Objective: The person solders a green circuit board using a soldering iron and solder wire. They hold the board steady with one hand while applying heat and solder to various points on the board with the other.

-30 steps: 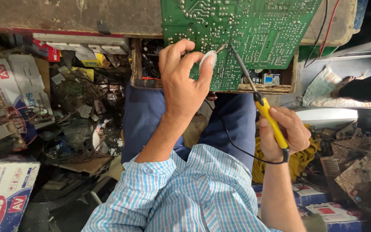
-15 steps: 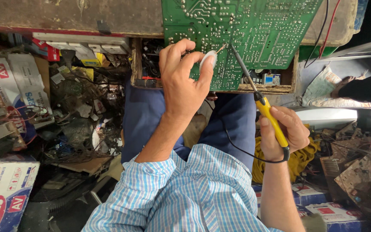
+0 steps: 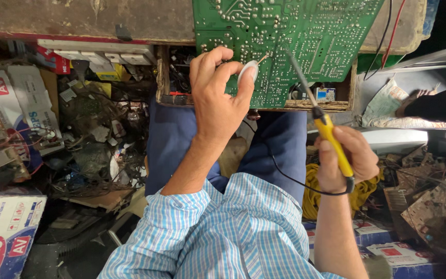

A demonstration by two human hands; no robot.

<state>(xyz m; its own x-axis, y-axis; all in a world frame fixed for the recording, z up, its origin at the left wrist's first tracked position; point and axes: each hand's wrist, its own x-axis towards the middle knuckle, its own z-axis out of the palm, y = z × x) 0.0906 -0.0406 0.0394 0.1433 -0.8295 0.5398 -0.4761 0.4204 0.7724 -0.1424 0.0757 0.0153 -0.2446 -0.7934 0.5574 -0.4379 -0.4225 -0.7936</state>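
Left hand [image 3: 215, 98] pinches a small white object [image 3: 248, 72] against the green circuit board [image 3: 295, 36] at far centre. Right hand [image 3: 344, 160] grips yellow-handled soldering iron [image 3: 331, 137], tip on board.

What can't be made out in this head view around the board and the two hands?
- Circuit board: top cut off by the frame edge; solder joints too small to judge.
- Left hand: what its fingertips pinch is hidden by the fingers.
- Soldering iron: tip is thin and blurred against the board; contact unclear.
- Right hand: covers the rear of the yellow handle.
- Drawer under the board: contents dark.
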